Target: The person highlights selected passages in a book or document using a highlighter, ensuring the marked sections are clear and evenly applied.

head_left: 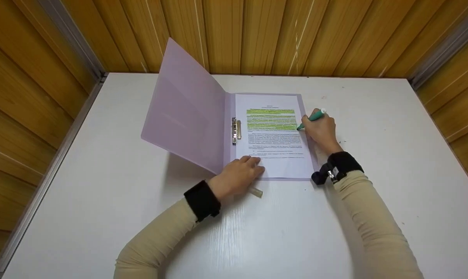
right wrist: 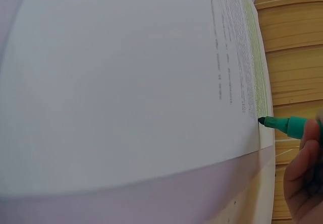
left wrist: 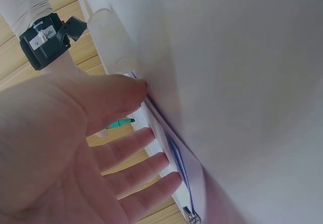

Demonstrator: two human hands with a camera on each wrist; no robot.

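Folder (head_left: 202, 128) open on table (head_left: 373, 162), cover raised at left. Sheet (head_left: 274, 143) inside, right of clip (head_left: 235, 131). Left hand (head_left: 239, 174) on sheet's near edge; cap (head_left: 256, 192) just before it. Pen (head_left: 311, 118) tip at sheet's right edge.

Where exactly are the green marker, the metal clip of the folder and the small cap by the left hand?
green marker (head_left: 314, 116), head view, on its barrel above the right hand.
metal clip (head_left: 234, 131), head view, middle of the clasp.
small cap (head_left: 256, 192), head view, on its pale body.

White table (head_left: 102, 174), wood-panel walls (head_left: 257, 35) w/ metal corner strips (head_left: 73, 38).
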